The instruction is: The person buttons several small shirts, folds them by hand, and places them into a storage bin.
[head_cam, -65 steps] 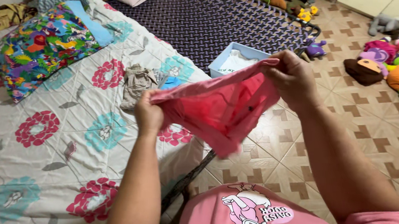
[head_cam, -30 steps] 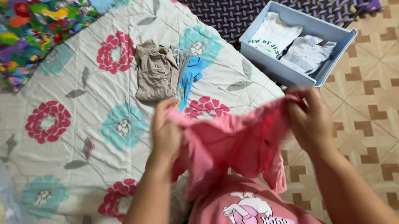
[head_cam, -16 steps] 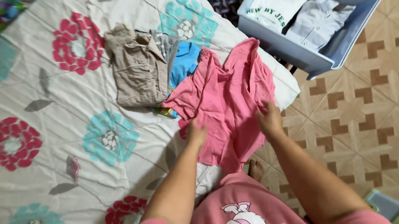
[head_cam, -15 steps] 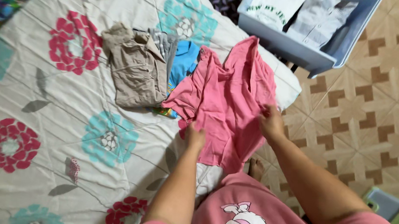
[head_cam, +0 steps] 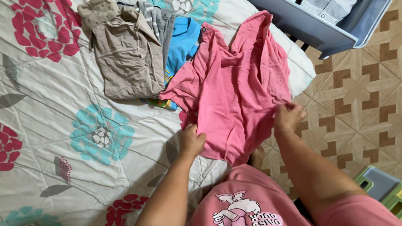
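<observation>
Head view, soft rumpled pink shirt (head_cam: 234, 92), both hands pinching hem

Grey bin (head_cam: 306, 22) cut off at top; blue shirt (head_cam: 181, 48) mostly covered

Bright, even light; soft shadows.

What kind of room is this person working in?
Most likely a bedroom at home: a bed with a flowered quilt, a pink garment spread on it beside folded clothes, and a patterned tile floor.
</observation>
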